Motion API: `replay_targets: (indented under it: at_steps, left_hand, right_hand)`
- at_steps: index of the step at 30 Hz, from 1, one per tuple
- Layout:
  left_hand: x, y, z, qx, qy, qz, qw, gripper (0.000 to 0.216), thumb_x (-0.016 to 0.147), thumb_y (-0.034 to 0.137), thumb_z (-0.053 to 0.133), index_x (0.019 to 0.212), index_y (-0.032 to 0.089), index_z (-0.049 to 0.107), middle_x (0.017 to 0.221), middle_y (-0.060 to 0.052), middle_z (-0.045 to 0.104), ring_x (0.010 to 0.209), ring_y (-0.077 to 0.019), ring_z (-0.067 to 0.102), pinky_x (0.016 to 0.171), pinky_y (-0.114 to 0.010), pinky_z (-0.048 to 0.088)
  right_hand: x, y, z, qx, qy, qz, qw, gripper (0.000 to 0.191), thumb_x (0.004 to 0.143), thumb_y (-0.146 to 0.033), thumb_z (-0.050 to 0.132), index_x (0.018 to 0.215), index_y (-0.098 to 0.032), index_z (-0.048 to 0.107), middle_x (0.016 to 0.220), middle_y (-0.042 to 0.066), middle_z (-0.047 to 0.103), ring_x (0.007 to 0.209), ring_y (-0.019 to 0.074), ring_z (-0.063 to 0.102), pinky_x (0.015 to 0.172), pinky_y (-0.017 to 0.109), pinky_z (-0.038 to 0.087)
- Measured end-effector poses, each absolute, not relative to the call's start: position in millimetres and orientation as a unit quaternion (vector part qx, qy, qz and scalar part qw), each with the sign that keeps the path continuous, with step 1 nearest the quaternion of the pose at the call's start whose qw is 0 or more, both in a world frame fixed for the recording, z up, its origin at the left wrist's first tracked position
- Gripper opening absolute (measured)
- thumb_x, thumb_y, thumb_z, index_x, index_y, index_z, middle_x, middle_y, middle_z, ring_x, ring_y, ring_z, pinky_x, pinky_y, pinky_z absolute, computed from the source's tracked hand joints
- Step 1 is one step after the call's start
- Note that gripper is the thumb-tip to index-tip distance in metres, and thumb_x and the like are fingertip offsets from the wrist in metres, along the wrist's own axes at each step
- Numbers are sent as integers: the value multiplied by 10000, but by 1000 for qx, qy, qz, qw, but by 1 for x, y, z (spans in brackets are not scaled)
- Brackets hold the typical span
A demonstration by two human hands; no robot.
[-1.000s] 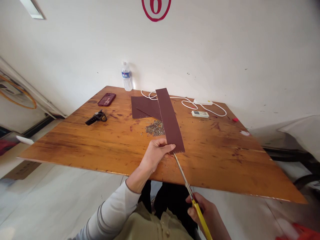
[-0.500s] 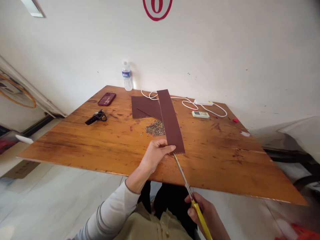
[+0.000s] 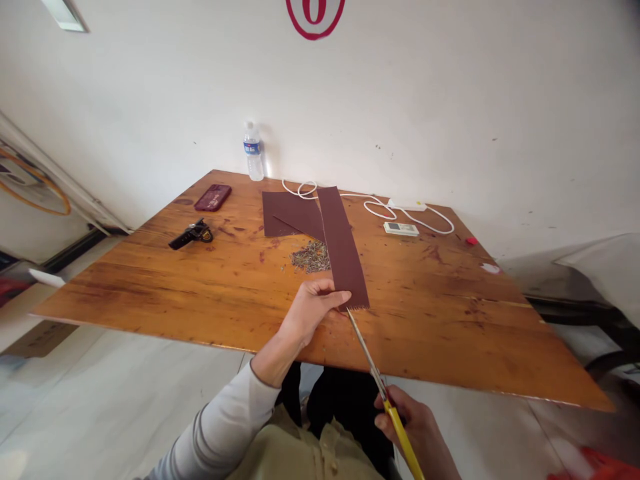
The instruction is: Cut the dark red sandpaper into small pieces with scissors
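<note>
My left hand (image 3: 309,311) pinches the near end of a long dark-brown strip (image 3: 342,245), which rises from the hand toward the wall. My right hand (image 3: 419,433) grips the yellow handles of a pair of scissors (image 3: 376,378). The steel blades point up to the strip's fringed near edge and their tips touch it. A second brown sheet (image 3: 291,214) lies flat on the wooden table (image 3: 165,287) behind the strip. A small heap of cut scraps (image 3: 311,256) lies beside it.
A water bottle (image 3: 253,153) stands at the wall. A dark red phone (image 3: 213,197), a black tool (image 3: 191,234), a white cable (image 3: 380,207) and a small white remote (image 3: 400,229) lie on the table. A red bit (image 3: 471,240) sits at the right edge.
The far end of the strip has dropped a little lower toward the table. Both hands and the scissors have stayed almost in place.
</note>
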State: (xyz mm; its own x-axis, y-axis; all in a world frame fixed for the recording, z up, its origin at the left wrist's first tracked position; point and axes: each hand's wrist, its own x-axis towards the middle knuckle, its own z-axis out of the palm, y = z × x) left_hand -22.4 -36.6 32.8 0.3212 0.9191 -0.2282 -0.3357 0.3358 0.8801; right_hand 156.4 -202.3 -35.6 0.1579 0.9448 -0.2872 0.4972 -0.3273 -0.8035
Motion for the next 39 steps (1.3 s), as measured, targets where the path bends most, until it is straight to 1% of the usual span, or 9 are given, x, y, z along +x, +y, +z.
replay_targets:
  at_steps: [3,7,9,12,14,22,28,35,39]
  left_hand:
    - [-22,-37,34,373,386,436,723,264,547,334,887,679,149,752,732,-31,709,626,-132,608,562,-267,557]
    - [-19,-38,34,368,380,442,724,265,541,339,886,636,148,729,691,-19,688,606,-120,595,545,-248,543]
    - [-18,-38,33,364,387,445,721,260,541,330,882,630,144,723,663,-7,671,569,-101,572,540,-237,533]
    - [-16,-40,33,360,398,450,714,264,552,328,874,600,144,692,620,6,639,529,-90,554,530,-234,521]
    - [-14,-40,33,361,398,455,710,276,566,333,866,568,148,661,591,13,617,515,-89,546,517,-230,506]
    - [-9,-42,27,369,403,472,692,304,608,350,849,548,153,627,552,16,589,491,-86,531,509,-225,463]
    - [-8,-43,25,367,400,476,692,314,609,374,846,553,156,627,565,11,597,513,-91,536,525,-228,470]
    - [-10,-42,26,357,392,462,711,360,631,429,826,552,165,594,577,15,583,498,-86,514,534,-243,488]
    - [-13,-40,29,364,372,448,727,280,604,367,833,606,156,647,622,5,606,554,-104,551,589,-262,523]
  right_hand:
    - [157,-203,-43,-714,-507,401,270,166,710,-347,571,635,-233,477,565,-62,396,559,138,352,531,261,329]
    - [156,-204,-58,-688,-495,441,295,184,695,-396,593,727,-216,568,577,-66,383,536,135,337,522,265,318]
    - [154,-206,-64,-657,-488,477,322,327,718,-518,596,811,-205,608,604,-55,411,524,135,349,510,264,316]
    - [149,-209,-66,-616,-481,519,346,580,774,-754,487,893,-200,614,595,-67,377,485,117,300,476,254,288]
    - [145,-211,-62,-605,-487,526,347,655,782,-824,426,894,-205,609,568,-79,344,457,108,275,449,246,271]
    - [132,-207,-45,-649,-488,486,322,468,812,-691,523,805,-229,599,501,-91,322,418,112,292,414,237,263]
    - [132,-208,-47,-652,-489,476,330,479,803,-704,531,761,-229,580,505,-89,324,432,112,299,415,230,269]
    - [131,-207,-49,-678,-491,427,341,445,794,-666,540,710,-230,571,536,-71,354,488,142,381,488,252,381]
    - [134,-206,-51,-676,-491,436,334,471,804,-694,537,740,-230,578,521,-81,330,448,127,339,449,245,330]
